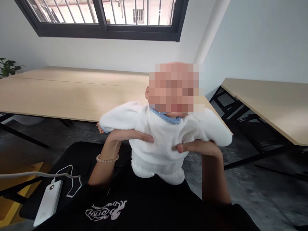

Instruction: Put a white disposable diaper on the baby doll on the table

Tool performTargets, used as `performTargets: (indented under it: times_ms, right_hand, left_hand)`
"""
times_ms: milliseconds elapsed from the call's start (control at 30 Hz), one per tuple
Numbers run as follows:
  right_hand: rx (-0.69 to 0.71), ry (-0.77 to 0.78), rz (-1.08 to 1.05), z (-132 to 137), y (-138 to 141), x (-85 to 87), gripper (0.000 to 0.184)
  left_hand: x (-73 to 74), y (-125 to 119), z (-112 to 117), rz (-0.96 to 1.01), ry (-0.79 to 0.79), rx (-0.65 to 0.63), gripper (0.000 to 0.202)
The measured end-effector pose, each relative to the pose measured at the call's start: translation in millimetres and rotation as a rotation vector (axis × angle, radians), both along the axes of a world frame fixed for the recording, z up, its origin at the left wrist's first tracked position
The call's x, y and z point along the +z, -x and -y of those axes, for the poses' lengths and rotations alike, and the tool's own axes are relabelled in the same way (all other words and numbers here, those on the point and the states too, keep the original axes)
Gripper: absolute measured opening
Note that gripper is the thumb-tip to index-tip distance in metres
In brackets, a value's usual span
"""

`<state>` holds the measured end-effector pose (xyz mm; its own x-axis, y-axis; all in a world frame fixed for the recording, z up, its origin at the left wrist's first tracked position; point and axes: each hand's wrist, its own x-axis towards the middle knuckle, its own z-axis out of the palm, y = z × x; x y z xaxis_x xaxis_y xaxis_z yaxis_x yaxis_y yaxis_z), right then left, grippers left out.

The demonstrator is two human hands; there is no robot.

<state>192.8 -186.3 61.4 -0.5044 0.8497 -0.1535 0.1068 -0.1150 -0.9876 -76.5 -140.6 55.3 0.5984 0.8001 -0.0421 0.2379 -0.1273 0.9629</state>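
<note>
Head view: your left grip (131,136) and right grip (196,147) are both clasped on the baby-sized figure (161,141) in a white fleece suit, one under each arm, thumbs laid across the chest. This two-sided hold takes the weight at the armpits and sets the figure upright, facing you, at frame centre, its lower hem on your black-clothed lap. Whether it is a doll cannot be told. A bracelet (107,158) circles your left wrist. At 8 o'clock lies a white power bank (48,202) with its cable (72,179). At 10 o'clock, behind the figure, runs a wooden worktop (60,96).
</note>
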Motion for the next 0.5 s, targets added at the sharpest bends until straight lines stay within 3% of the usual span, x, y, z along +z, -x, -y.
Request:
performTargets:
  times_ms: [100,167,300,367,500]
  right_hand:
    - [-0.024,-0.115,-0.054,-13.3,0.2,4.9,0.055]
    - [-0.118,-0.234,-0.089,-26.0,3.7,8.1,0.053]
    - [-0.316,-0.390,-0.235,-53.1,14.1,19.6,0.055]
    - [-0.323,-0.415,-0.241,-65.0,18.3,27.5,0.053]
    - [-0.266,-0.430,-0.189,-92.2,21.4,29.7,0.050]
  left_hand:
    - [12.0,-0.4,-9.5,0.091,-0.030,0.023,0.050]
    - [19.6,-3.1,-18.0,0.155,-0.101,0.059,0.056]
    - [30.4,-14.9,-40.8,0.363,-0.242,0.279,0.048]
    - [33.2,-22.5,-56.7,0.471,-0.263,0.381,0.042]
    - [31.1,-34.2,-91.4,0.473,-0.192,0.421,0.032]
